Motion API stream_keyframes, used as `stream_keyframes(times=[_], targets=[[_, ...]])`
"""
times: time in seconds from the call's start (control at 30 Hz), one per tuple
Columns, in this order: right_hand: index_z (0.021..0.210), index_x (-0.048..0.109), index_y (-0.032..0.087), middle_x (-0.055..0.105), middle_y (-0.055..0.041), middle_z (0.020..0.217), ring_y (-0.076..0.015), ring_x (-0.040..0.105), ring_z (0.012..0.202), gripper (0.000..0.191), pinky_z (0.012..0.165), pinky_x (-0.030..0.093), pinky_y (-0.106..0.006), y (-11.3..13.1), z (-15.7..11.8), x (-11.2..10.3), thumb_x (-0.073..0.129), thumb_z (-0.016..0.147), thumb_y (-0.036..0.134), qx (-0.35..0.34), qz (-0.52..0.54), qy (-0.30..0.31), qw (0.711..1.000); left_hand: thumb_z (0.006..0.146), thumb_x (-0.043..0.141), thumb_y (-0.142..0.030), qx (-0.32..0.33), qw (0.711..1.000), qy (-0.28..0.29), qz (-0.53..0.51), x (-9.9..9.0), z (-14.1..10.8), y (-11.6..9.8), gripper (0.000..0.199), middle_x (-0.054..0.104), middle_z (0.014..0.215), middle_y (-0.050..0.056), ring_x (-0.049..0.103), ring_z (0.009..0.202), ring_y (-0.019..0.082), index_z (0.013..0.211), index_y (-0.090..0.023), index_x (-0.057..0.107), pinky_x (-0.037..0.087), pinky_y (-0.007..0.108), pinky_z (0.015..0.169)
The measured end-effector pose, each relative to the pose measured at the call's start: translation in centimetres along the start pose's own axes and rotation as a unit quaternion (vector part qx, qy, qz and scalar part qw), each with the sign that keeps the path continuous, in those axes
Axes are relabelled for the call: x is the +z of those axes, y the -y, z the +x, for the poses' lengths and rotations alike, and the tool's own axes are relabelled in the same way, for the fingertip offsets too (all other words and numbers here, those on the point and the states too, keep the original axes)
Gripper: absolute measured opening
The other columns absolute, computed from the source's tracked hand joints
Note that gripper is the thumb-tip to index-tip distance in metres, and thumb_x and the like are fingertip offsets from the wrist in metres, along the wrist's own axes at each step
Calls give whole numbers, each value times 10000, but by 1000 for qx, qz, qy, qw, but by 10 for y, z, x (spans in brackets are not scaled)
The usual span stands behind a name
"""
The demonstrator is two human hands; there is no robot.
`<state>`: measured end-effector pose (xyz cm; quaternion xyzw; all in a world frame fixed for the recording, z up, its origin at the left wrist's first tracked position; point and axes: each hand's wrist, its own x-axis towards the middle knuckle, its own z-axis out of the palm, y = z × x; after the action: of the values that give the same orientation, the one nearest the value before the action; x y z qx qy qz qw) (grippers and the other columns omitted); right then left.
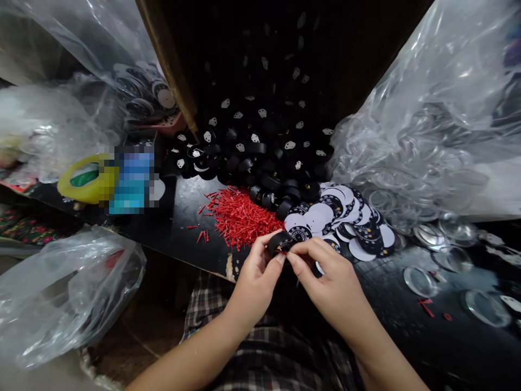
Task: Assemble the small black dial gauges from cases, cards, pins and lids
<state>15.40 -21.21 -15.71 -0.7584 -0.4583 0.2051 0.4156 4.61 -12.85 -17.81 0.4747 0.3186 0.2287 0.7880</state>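
Between the thumb and fingers of my left hand (257, 270) is a small round black dial gauge (280, 240), tilted so that its marked face shows. My right hand (328, 267) is closed in a pinch at the near edge of that face, where a thin red pointer (281, 251) shows; the fingertips partly cover it. Just beyond my hands lies a heap of red pointers (242, 217). Beside it, to the right, are overlapping dial discs (319, 216), some white side up and others showing black printed faces. Several black round housings (257, 147) are piled behind.
Clear round covers (421, 281) and a few loose red pieces (425, 307) lie on the black tabletop (391, 304) at right. A large clear bag (411, 130) of covers stands behind them. Yellow tape (67, 182) and a blurred-out blue item (129, 184) sit left; another plastic bag (69, 293) hangs nearer.
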Motion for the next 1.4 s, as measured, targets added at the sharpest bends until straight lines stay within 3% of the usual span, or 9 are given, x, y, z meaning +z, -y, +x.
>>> stream_keyframes(times=[0.27, 0.5, 0.7, 0.83, 0.9, 0.97, 1.13, 1.33, 1.4], targets=[[783, 573, 212, 575, 2, 750, -136, 527, 680, 171, 626, 401, -238, 5, -5, 0, 486, 927, 240, 15, 22, 1, 1000, 845, 595, -200, 26, 998, -9, 61, -1, -6, -9, 202, 677, 1078, 18, 616, 1033, 183, 1044, -232, 583, 456, 271, 914], [717, 533, 205, 539, 34, 616, -100, 453, 529, 215, 509, 350, -217, 9, -13, 8, 502, 922, 261, 38, 15, -27, 999, 819, 605, -157, 72, 975, -51, 202, -3, -14, -9, 296, 701, 974, -13, 632, 867, 161, 1092, -271, 624, 465, 239, 817], [692, 499, 199, 534, 39, 598, -90, 447, 509, 232, 473, 327, -213, 11, -13, 5, 499, 913, 269, 53, 19, -13, 998, 834, 581, -164, 67, 972, -11, 224, -7, -10, -13, 314, 702, 1009, -9, 633, 897, 160, 1129, -261, 627, 462, 241, 828], [693, 522, 199, 528, 40, 606, -96, 464, 539, 211, 504, 349, -215, 5, -9, -1, 523, 897, 256, 52, 4, 12, 999, 858, 576, -222, -41, 991, 51, 116, -12, 1, -16, 273, 677, 1110, 33, 614, 1040, 184, 1129, -212, 601, 467, 288, 914], [810, 587, 203, 567, 25, 692, -111, 506, 610, 112, 569, 391, -224, 2, -6, -4, 517, 896, 222, 16, -1, -4, 1000, 850, 604, -263, -101, 993, 57, 11, -13, 4, -16, 296, 658, 1162, 52, 585, 1121, 213, 1141, -207, 586, 478, 324, 938], [971, 608, 212, 594, 3, 801, -131, 540, 708, 138, 659, 416, -248, -1, -4, -7, 493, 902, 178, -25, -22, -15, 999, 829, 639, -259, -131, 988, 54, -52, -13, 4, -15, 336, 647, 1192, 57, 561, 1169, 232, 1158, -217, 586, 483, 344, 952], [1000, 593, 198, 588, -20, 838, -158, 539, 753, 152, 713, 396, -295, -4, 0, -7, 488, 906, 142, -69, -92, 0, 993, 836, 642, -249, -132, 987, 61, -66, -11, 1, -14, 327, 650, 1204, 42, 559, 1180, 225, 1162, -244, 609, 465, 355, 994], [814, 562, 158, 546, -27, 749, -171, 498, 703, 109, 706, 356, -329, -4, 5, 0, 492, 893, 132, -155, -193, -37, 968, 884, 588, -337, -75, 995, 64, 2, -8, 0, -11, 337, 619, 1278, 25, 514, 1240, 215, 1212, -265, 613, 411, 318, 1052], [765, 545, 158, 523, -20, 711, -163, 481, 679, 133, 690, 357, -318, -2, 7, 3, 489, 876, 110, -162, -195, -57, 966, 873, 595, -369, -91, 995, 38, -17, -4, -2, -7, 348, 622, 1278, 31, 522, 1236, 228, 1203, -262, 622, 413, 336, 1053]])
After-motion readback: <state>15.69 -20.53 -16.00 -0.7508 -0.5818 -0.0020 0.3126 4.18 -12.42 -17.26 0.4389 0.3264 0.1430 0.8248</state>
